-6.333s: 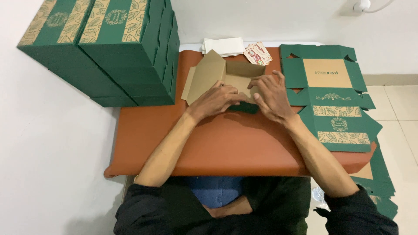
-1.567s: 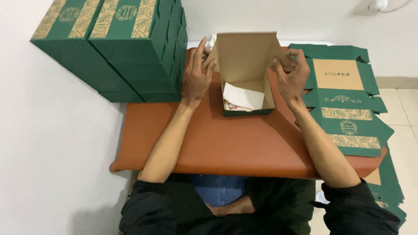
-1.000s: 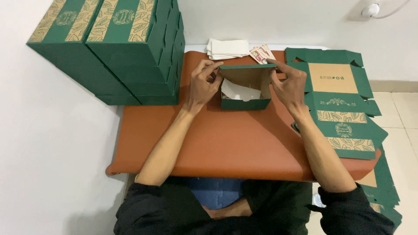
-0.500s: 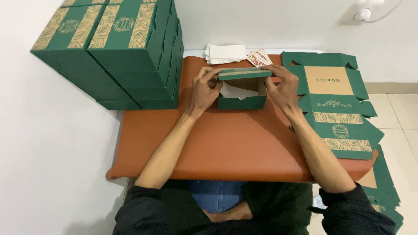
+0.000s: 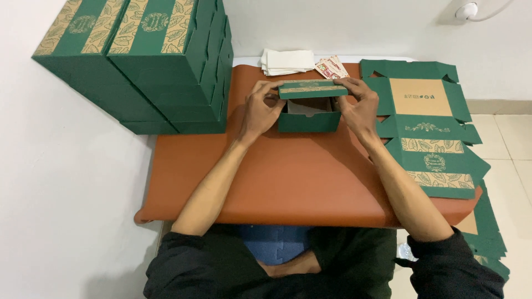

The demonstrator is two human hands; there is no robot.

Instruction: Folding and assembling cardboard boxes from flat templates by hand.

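Box lid (image 5: 312, 89) folded down — nearly closed.

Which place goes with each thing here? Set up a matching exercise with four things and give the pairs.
Things:
1. green box
2. box stack
3. flat blanks
4. white napkins

Places:
A. far edge of the table, beyond the hands
B. between the left hand and right hand, lid partly down
C. right end of the table, unfolded
D. left rear, against the wall

Pairs: 1-B, 2-D, 3-C, 4-A
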